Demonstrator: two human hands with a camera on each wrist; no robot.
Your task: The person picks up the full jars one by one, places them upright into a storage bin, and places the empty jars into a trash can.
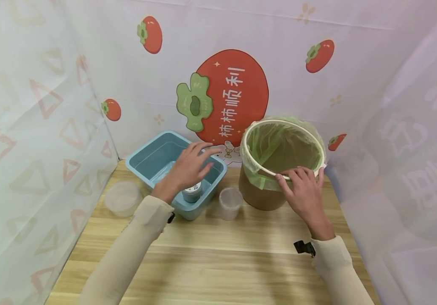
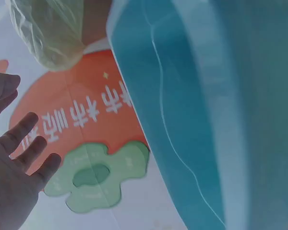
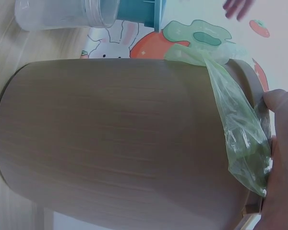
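My right hand (image 1: pixel 305 195) grips the near rim of a brown trash can (image 1: pixel 262 200), its fingers over the cream ring (image 1: pixel 253 159) at the top. A thin green trash bag (image 3: pixel 242 124) lines the can and folds down outside the rim. In the right wrist view, the thumb lies against the rim. My left hand (image 1: pixel 188 168) hovers over a blue plastic basin (image 1: pixel 146 153), fingers spread and holding nothing. Inside the basin stands a small tub with a printed lid (image 1: pixel 192 194), partly hidden by the left wrist.
Between basin and can is a clear plastic cup (image 1: pixel 230 204). A round translucent container (image 1: pixel 122 199) sits left of the basin. Printed cloth walls (image 1: pixel 355 84) enclose the wooden table (image 1: pixel 211 267) at the back and both sides.
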